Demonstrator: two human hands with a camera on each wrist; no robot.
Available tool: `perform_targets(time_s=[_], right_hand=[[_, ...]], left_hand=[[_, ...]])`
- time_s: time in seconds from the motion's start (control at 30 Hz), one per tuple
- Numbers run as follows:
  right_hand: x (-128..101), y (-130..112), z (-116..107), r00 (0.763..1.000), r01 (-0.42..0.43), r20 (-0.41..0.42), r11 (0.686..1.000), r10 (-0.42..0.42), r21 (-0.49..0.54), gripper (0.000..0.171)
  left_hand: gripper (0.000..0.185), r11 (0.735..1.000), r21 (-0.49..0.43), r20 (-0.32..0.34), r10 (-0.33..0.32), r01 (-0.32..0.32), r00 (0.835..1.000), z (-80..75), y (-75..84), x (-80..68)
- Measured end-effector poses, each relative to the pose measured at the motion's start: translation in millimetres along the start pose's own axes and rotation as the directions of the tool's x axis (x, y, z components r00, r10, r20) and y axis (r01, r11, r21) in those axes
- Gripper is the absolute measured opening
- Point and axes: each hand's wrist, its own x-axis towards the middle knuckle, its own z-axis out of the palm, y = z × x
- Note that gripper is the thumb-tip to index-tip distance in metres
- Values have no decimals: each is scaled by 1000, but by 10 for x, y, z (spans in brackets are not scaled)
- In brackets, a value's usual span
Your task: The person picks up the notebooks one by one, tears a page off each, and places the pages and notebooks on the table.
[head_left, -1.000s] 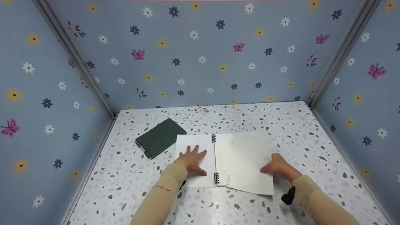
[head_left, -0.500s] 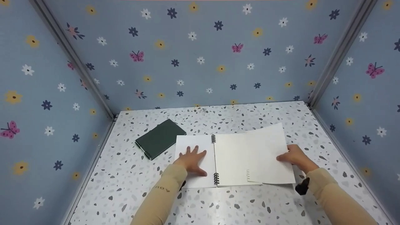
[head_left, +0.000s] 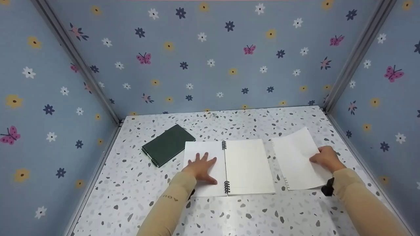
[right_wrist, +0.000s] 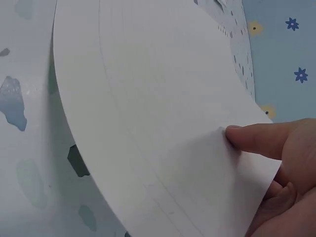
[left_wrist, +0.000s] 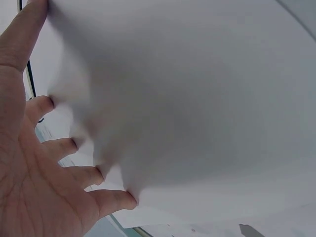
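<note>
An open spiral notebook (head_left: 248, 167) with blank pages lies on the speckled table, its black rings running down the middle. My left hand (head_left: 200, 167) rests on the left page with fingers spread; in the left wrist view the fingertips press on the white paper (left_wrist: 197, 108). To the right of the notebook, my right hand (head_left: 326, 159) pinches a loose white sheet (head_left: 295, 160) by its right edge, thumb on top and fingers beneath. Small punched notches run along the sheet's left edge. In the right wrist view the sheet (right_wrist: 148, 98) bows in a curve.
A dark green spiral notebook (head_left: 169, 145) lies closed and angled at the back left, its corner close to the open notebook. Blue walls (head_left: 210, 59) with flowers and butterflies enclose the table (head_left: 229, 216) at the back and both sides.
My right hand has drawn the loose sheet rightward off the open notebook, uncovering the right page. The left hand has stayed in place on the left page.
</note>
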Motion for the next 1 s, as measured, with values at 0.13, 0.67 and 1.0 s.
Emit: perform_targets(time_s=[0.13,0.67,1.0], right_hand=[[41,78,66,998,-5,-67,1000,3,-26,65],[2,115,114,995,-77,-66,988,68,-135,54],[-6,-188,396,983,111,-111,958,-144,-265,68]], left_hand=[[109,1000,-10,-1,2,-2,1000,11,3,-9],[109,1000,-10,-13,10,-10,1000,-2,0,-13],[79,999,-48,-133,19,-25,991,0,-168,41]])
